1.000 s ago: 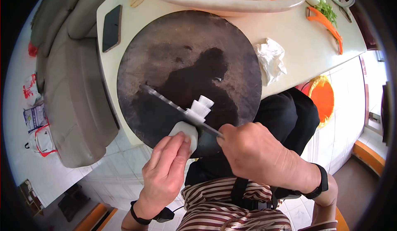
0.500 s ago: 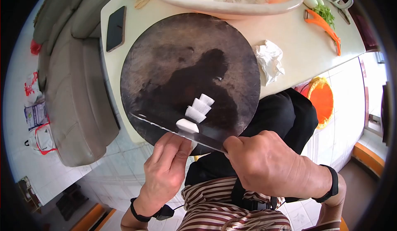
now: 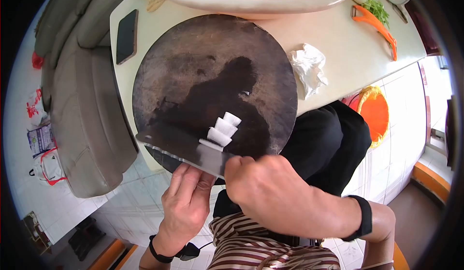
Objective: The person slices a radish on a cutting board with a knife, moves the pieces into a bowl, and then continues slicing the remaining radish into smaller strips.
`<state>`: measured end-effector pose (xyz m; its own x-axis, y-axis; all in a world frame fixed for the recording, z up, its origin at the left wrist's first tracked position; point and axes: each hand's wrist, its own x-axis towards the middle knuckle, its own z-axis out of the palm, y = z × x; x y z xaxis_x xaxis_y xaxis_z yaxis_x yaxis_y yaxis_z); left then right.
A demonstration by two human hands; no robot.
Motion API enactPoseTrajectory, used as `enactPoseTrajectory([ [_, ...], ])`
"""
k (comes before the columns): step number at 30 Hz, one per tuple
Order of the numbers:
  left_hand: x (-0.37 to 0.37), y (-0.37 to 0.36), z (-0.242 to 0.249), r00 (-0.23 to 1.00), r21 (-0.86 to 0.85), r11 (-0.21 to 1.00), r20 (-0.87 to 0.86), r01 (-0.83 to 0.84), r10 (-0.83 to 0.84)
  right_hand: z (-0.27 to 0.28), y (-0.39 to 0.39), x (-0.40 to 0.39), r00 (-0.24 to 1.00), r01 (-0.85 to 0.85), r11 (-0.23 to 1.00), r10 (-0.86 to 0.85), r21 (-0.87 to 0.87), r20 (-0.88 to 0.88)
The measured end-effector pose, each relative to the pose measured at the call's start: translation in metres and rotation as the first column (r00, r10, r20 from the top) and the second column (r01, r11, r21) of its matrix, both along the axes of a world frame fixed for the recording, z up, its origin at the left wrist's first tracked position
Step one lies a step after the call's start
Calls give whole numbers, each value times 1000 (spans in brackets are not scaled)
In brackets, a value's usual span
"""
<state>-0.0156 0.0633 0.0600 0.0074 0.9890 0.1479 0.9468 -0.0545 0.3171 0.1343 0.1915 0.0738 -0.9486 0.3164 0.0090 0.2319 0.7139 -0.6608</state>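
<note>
A cleaver (image 3: pixel 181 151) lies tilted across the lower part of the round dark cutting board (image 3: pixel 179 62). My right hand (image 3: pixel 270 192) is wrapped round its handle end. Just below the blade, at the board's near edge, my left hand (image 3: pixel 186 202) has its fingers pressed together; what they hold is hidden behind the blade. Beyond the cleaver, several white pieces (image 3: pixel 223 129) stand in a slanting row on a wet patch. The nearest one is partly covered by the blade.
A large basin (image 3: pixel 251 4) of white shreds stands behind the board. A phone (image 3: pixel 127 37) lies at left; crumpled tissue (image 3: pixel 308 69), an orange peeler (image 3: pixel 374 26) and greens (image 3: pixel 376 11) lie at right. An orange-red bin (image 3: pixel 374 115) stands beside dark-trousered legs.
My right hand and the cleaver have moved left, and the blade now shows more of its flat side and covers more of the nearest white piece. The whole view has shifted slightly.
</note>
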Motion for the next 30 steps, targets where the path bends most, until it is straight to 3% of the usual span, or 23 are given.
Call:
enactPoseTrajectory([
  [4,3,0,1,1000,-7,1000,9,-15,15,-12,-1,-3,996,55,997,-58,-51,-70],
  [6,2,-1,-2,1000,26,1000,26,-17,16,-17,4,2,982,164,973,-177,-161,-72],
  [8,6,-2,-5,985,85,984,83,-156,149,-20,6,8,977,198,957,-210,-212,-37],
  [9,7,-6,-14,951,70,971,226,-230,209,-19,6,13,965,249,924,-263,-291,-9],
  [11,10,-10,-20,933,67,963,274,-262,235,-20,7,22,929,321,844,-369,-431,-32],
  [12,11,-11,-21,911,49,954,316,-296,266,-17,6,27,931,314,850,-362,-422,-38],
  [14,9,-9,-24,914,96,946,306,-310,268,-12,6,34,864,417,656,-501,-629,50],
  [16,6,-6,-26,916,146,936,300,-319,265,-11,8,43,873,404,618,-480,-675,84],
  [18,-2,-8,-26,895,191,903,317,-384,314,-12,6,51,839,446,448,-511,-775,187],
  [20,-5,-9,-27,874,196,884,341,-426,346,-11,2,54,823,467,435,-533,-770,198],
  [23,-1,-9,-21,713,82,781,474,-620,516,-6,-4,55,790,501,382,-568,-777,231],
  [26,4,-8,-17,773,37,847,433,-530,464,-7,-7,57,825,479,441,-520,-759,219],
  [28,3,-11,-11,741,-55,851,463,-523,485,-5,-10,58,824,482,444,-524,-755,217],
  [30,-3,-11,-9,896,69,917,251,-393,366,-3,-15,58,823,482,445,-526,-754,216],
])
